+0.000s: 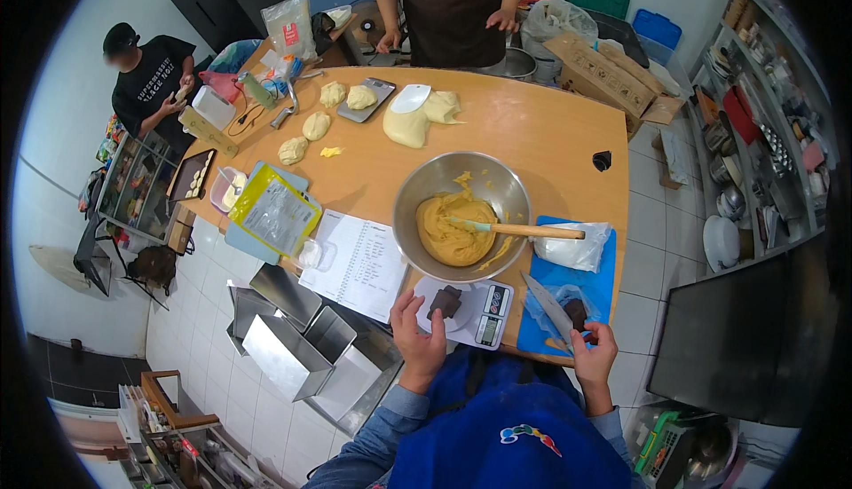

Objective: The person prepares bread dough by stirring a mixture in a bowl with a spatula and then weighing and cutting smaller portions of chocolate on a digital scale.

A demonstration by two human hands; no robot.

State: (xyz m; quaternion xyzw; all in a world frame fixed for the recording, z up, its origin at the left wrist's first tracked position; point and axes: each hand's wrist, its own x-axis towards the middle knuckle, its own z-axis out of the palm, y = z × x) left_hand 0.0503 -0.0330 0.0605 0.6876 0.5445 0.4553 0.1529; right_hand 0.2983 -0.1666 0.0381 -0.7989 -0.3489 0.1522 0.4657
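Note:
My left hand is at the left side of a white kitchen scale, fingers apart, thumb beside dark brown chocolate pieces on it; whether it touches them I cannot tell. My right hand grips a knife at the lower right, over a blue board with a dark chunk in plastic and a white bag. Above the scale, a steel bowl holds yellow batter, with a wooden-handled spatula resting in it.
An open notebook and yellow pouch lie left. Several dough pieces sit farther back. Metal pans stand lower left, shelving right. One person stands at back left, another across the table.

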